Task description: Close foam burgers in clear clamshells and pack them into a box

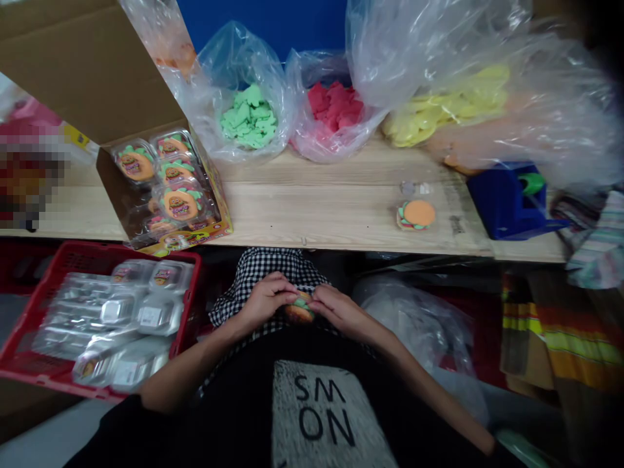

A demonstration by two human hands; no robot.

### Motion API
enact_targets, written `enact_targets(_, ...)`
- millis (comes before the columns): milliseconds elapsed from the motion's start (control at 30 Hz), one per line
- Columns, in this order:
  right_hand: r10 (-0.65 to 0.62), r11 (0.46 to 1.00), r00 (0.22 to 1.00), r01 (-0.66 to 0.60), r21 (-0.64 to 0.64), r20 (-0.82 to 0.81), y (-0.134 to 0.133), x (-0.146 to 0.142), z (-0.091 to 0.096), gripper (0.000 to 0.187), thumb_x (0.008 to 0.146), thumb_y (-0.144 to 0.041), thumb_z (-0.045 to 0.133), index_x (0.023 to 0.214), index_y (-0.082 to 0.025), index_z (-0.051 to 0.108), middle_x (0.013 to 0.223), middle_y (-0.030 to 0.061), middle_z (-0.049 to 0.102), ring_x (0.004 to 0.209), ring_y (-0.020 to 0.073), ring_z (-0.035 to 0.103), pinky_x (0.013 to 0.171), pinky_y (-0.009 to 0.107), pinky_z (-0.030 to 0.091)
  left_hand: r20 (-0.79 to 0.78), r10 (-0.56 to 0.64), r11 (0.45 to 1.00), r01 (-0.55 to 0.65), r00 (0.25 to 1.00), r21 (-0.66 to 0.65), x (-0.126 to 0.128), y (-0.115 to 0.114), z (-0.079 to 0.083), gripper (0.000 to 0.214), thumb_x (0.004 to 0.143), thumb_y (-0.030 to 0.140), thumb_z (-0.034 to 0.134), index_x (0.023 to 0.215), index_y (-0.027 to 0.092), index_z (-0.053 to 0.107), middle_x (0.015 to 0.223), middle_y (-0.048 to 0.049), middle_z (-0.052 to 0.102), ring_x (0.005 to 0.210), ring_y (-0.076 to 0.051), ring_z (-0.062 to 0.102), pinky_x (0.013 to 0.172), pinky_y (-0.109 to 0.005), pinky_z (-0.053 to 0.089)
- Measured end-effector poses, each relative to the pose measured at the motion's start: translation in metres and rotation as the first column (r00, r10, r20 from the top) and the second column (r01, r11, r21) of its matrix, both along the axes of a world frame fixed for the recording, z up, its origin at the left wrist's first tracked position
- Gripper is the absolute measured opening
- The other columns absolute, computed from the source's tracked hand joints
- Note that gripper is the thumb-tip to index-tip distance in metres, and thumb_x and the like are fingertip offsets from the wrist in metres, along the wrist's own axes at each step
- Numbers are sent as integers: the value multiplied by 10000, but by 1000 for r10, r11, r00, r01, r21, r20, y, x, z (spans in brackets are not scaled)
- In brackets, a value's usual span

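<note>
Beside pack-filled red basket (pixel 97 250), left hand (pixel 266 300), right hand (pixel 336 309): fingers tight on toy burger (pixel 299 312).

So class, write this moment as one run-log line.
left hand: grips burger toy | right hand: grips it too | table: second burger toy, untouched | red basket: clear packs

The wooden bench (pixel 316 214) carries a cardboard box (pixel 73 71), plastic bags (pixel 248 117), a burger toy (pixel 416 214) and a blue dispenser (pixel 502 205).
</note>
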State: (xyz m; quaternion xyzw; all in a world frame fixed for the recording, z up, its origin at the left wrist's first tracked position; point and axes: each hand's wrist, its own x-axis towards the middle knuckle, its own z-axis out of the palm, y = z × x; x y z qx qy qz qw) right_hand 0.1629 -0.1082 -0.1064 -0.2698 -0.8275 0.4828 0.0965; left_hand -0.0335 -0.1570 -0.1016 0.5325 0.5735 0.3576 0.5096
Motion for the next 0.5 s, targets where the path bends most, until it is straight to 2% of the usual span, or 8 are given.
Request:
enact_targets(167,37,999,996,-37,8,85,1,5,6,256,894,-333,311,708,-187,410,718,14,434,710,145,413,641,262,352,-23,-36,999,36,999,23,8,2,-3,140,725,285,590,745,170,666,719,-25,522,739,-141,503,686,-260,412)
enact_targets(300,70,996,982,-80,50,176,6,4,17,227,878,-341,353,742,-187,448,736,24,458,722,158,420,636,274,349,-73,-94,993,99,993,62,13,6,4,142,735,283,582,729,162,658,712,-27,525,730,-143,498,671,-258,403)
enact_targets(500,135,988,982,-144,60,135,5,3,17,237,881,-328,356,766,-189,510,734,28,500,712,159,425,649,283,344,-162,-169,980,184,972,82,16,3,9,166,754,308,559,728,176,655,702,-25,534,736,-147,493,678,-262,394)
